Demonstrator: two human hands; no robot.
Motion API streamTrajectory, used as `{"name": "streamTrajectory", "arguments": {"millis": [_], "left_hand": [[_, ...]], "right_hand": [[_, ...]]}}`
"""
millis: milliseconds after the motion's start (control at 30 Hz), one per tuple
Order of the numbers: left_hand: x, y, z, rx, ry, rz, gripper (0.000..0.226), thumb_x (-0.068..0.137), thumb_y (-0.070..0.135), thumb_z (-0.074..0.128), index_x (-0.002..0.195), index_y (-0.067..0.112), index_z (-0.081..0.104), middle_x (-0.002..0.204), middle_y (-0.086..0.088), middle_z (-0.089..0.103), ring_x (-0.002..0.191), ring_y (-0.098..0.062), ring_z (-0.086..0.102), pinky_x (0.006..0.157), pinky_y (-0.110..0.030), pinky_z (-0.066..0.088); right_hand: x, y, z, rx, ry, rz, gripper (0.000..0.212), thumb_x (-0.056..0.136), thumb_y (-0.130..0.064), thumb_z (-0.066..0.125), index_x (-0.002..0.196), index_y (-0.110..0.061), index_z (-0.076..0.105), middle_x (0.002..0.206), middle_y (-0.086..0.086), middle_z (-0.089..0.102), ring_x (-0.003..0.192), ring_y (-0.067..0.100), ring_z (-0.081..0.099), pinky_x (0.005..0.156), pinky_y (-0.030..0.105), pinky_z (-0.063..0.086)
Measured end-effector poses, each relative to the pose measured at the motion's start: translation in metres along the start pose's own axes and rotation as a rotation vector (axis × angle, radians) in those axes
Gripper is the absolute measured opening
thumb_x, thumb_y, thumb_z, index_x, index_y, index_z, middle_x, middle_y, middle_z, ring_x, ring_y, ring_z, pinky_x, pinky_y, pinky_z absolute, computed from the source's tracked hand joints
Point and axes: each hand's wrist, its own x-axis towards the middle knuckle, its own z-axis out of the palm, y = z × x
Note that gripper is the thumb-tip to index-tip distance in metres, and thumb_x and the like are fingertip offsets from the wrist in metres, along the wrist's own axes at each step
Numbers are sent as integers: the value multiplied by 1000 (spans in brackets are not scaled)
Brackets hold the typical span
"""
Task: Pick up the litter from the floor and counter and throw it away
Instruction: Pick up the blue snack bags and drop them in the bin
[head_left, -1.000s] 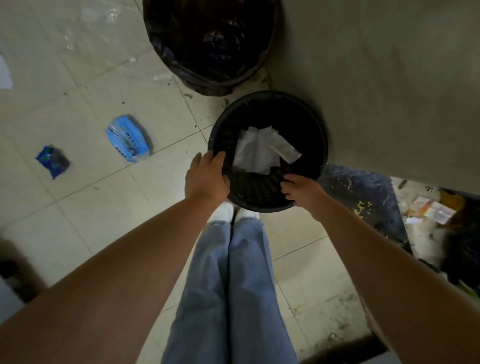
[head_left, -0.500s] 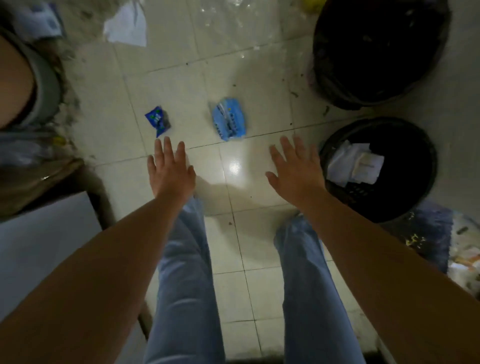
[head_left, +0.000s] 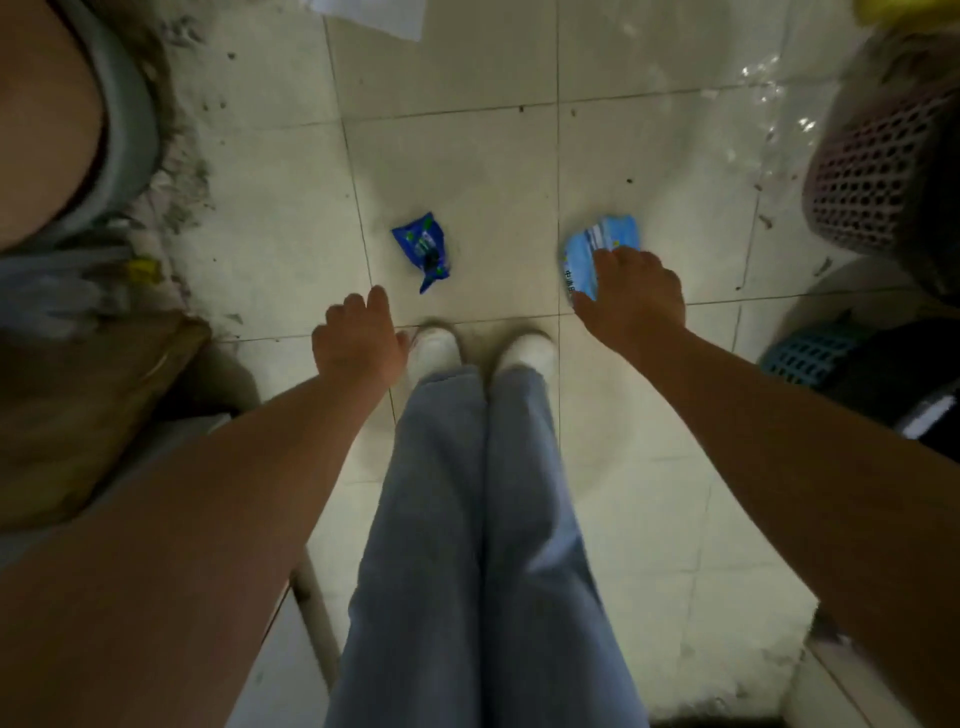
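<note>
A light blue packet lies on the tiled floor ahead of my right foot. My right hand is down on it, fingers curled over its near edge and thumb at its lower corner, covering about half of it. A smaller dark blue wrapper lies crumpled on the floor to the left. My left hand hovers just short of it, below and to its left, fingers loosely bent, holding nothing.
A pink perforated basket with a dark liner stands at the right edge, a blue-green basket below it. White paper lies at the top. Cardboard and dirty rubble fill the left side. A person's limb shows at top left.
Both hands let go of the black bin's rim and swung left. I have bent down closer to the floor. My right hand has come down onto the light blue packet; my left nears the dark wrapper.
</note>
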Motion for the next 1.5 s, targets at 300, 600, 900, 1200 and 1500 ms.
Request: {"name": "streamTrajectory", "arguments": {"millis": [300, 600, 900, 1200, 1500], "left_hand": [[149, 52, 75, -318, -39, 12, 71, 91, 28, 59, 149, 20, 19, 153, -18, 25, 133, -35, 38, 103, -45, 42], [194, 35, 103, -335, 183, -50, 30, 91, 1, 45, 119, -2, 55, 127, -24, 53, 114, -37, 51, 92, -41, 43], [90, 75, 1, -305, 170, 182, 39, 97, 9, 38, 59, 9, 46, 63, -4, 40, 76, -19, 43, 61, -22, 29], [-49, 169, -112, -379, 336, 285, 30, 94, 21, 53, 67, 9, 58, 83, -15, 65, 70, -18, 46, 46, -12, 20], [-182, 353, -33, -284, 119, 630, 17, 90, 11, 58, 95, -4, 65, 100, -19, 69, 81, -23, 56, 67, -19, 33]], "right_hand": [[163, 34, 71, 218, 30, 253, 67, 90, -21, 58, 147, -18, 23, 154, 18, 17, 137, 36, 27, 109, 45, 32], [203, 57, 109, 451, 51, 341, 46, 87, -17, 59, 131, -10, 51, 136, 21, 50, 124, 34, 50, 102, 37, 43], [87, 50, 52, 1007, 203, 470, 43, 85, -30, 66, 114, 1, 62, 87, 15, 63, 82, 19, 60, 64, 14, 39], [-66, 136, -32, 1465, 573, 759, 33, 85, -25, 65, 58, -9, 54, 51, 2, 42, 46, 5, 41, 45, 14, 33], [-185, 310, 52, 1828, 674, 1241, 31, 85, -28, 66, 65, -8, 53, 67, 13, 57, 45, 11, 64, 44, 18, 48]]}}
